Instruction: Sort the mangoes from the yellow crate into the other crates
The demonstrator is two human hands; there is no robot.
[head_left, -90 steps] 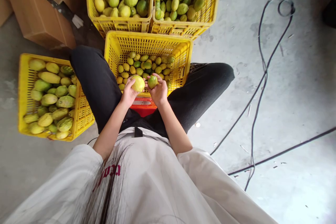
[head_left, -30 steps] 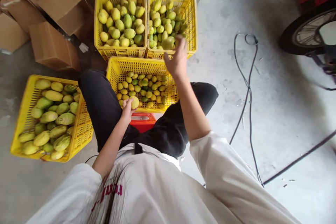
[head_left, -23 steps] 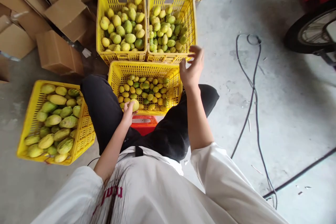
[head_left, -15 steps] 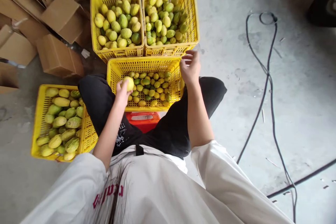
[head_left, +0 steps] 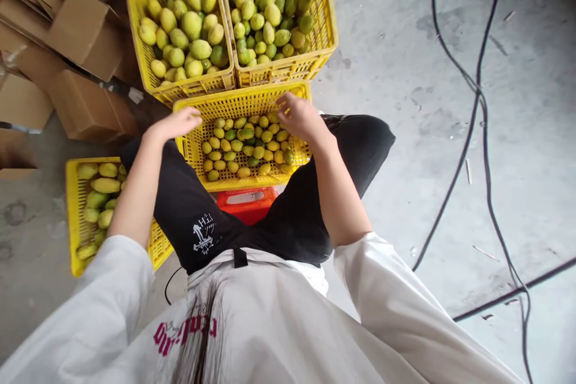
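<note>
Both hands were clear of visible fruit. The left hand [head_left: 180, 122] was open, fingers extended over the left rim of the near crate [head_left: 245, 100]. The right hand [head_left: 294, 114] was loosely bent and not closed on any visible item; it was positioned over the right rear part of the same crate. Contact with the rim could not be determined for either hand. The small fruit [head_left: 237, 145] lay in the near crate, spread in roughly one layer, with bare mesh showing around it. Behind the near crate, the left crate [head_left: 191, 86] and the right crate [head_left: 321, 18] were heaped with mostly larger fruit. A side crate [head_left: 73, 216], partly hidden by the left arm, also held larger fruit. Judged by fill, separation by size appeared well established, and the near crate had ample capacity left. Judged by the heaped loads, handling appeared incomplete; how many pieces had been checked could not be determined. No fruit was in transfer between crates.
</note>
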